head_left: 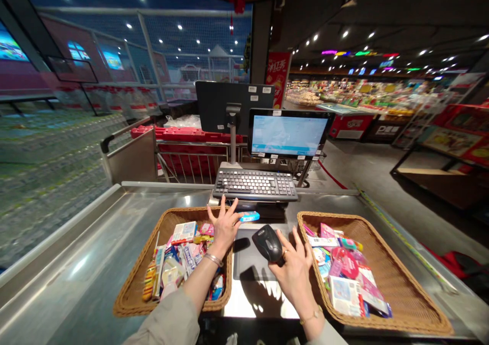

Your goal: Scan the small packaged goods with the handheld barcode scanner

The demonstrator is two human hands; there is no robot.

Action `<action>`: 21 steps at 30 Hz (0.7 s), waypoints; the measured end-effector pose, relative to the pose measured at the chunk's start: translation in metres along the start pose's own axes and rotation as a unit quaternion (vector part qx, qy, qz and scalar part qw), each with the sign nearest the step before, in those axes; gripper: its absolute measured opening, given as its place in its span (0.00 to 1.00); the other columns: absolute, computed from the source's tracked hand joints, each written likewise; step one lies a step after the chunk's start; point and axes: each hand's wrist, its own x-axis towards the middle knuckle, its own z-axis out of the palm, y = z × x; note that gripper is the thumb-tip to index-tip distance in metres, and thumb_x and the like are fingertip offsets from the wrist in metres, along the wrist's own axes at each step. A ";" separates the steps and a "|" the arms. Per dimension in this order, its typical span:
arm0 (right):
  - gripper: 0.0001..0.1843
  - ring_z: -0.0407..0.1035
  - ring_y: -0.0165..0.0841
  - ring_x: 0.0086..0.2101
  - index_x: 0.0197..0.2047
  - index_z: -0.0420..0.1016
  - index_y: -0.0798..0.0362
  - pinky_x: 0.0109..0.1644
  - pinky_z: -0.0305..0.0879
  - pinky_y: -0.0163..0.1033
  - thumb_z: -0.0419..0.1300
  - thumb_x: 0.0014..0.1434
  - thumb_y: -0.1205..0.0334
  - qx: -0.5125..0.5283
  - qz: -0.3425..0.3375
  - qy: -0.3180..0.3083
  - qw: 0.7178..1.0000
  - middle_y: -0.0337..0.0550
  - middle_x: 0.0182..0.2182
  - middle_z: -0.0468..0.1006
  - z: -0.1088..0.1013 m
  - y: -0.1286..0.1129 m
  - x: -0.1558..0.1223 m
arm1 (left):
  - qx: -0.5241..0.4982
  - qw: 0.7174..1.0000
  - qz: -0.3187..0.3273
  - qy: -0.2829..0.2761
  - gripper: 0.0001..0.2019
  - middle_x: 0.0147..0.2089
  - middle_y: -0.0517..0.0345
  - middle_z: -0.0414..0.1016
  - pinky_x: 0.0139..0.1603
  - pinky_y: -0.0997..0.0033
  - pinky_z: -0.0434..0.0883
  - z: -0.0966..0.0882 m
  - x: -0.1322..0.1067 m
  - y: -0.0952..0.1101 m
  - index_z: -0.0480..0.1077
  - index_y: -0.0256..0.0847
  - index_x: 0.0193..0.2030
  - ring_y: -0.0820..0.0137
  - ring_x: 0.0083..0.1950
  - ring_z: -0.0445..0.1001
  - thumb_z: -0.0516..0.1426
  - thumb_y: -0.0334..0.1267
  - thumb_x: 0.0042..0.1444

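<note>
My left hand is over the right side of the left wicker basket. Its thumb and forefinger pinch one end of a small blue packet, while the other fingers spread outward. In my right hand is a black barcode scanner, gripped between thumb and forefinger with the remaining fingers stretched out. The scanner is just below and right of the packet, apart from it. Small colourful packaged goods fill much of the left basket. More packages lie in the right wicker basket.
Behind the baskets, a black keyboard stands before a lit screen and a second, dark monitor. The metal counter has a raised left edge. A shopping cart stands beyond it.
</note>
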 end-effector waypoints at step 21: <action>0.10 0.44 0.48 0.66 0.34 0.78 0.46 0.66 0.38 0.63 0.58 0.48 0.65 -0.003 0.005 0.010 1.000 0.34 0.59 0.70 -0.002 -0.005 -0.006 | -0.016 1.000 0.001 0.012 0.07 0.64 0.60 0.67 0.64 0.23 0.31 -0.002 -0.002 -0.002 0.76 0.52 0.40 0.50 0.73 0.47 0.60 0.35 0.56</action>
